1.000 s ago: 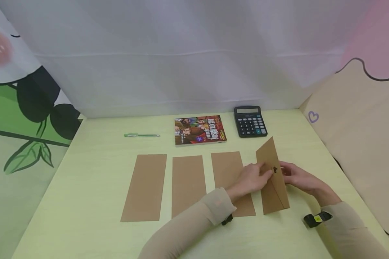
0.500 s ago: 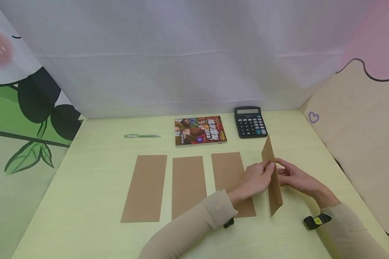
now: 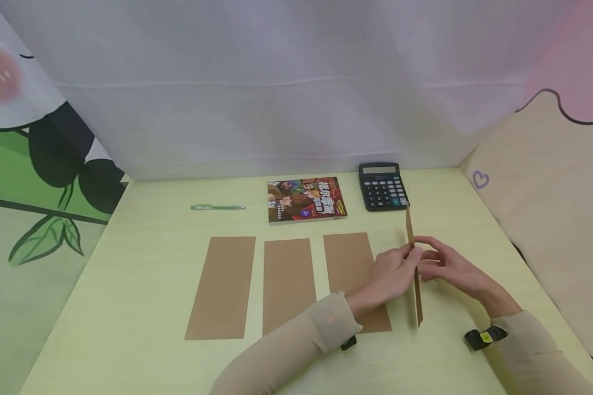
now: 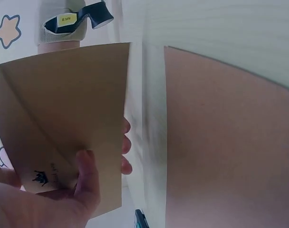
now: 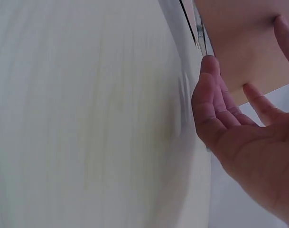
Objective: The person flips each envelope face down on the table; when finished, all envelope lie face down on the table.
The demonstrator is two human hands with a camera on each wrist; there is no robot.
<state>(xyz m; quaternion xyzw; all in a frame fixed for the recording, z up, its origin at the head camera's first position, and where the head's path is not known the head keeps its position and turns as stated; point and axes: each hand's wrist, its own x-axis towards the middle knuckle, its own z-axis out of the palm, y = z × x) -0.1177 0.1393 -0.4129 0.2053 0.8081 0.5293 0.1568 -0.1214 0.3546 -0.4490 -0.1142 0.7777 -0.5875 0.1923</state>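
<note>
A brown kraft-paper envelope [image 4: 87,85] stands on edge, nearly edge-on in the head view. Its front bears a slanting flap line and a small black crown print. My left hand [image 3: 391,272] pinches it, thumb on the printed face. From the other side my right hand [image 3: 456,272] touches the back with fingertips, its other fingers loosely bent; several fingertips [image 4: 126,144] show past the edge in the left wrist view. Left of it lie three flat brown paper rectangles, a left one [image 3: 220,288], a middle one [image 3: 289,280] and a right one [image 3: 346,258], partly under my left arm.
Along the back of the pale table [image 3: 113,307] lie a green pen [image 3: 218,207], a colourful book [image 3: 306,200] and a black calculator [image 3: 382,186]. A white cloth [image 3: 277,120] hangs behind. Printed panels stand at both sides.
The envelope has turned from showing its printed face to nearly edge-on in the head view. My left hand has moved slightly right with it, while the right has shifted slightly.
</note>
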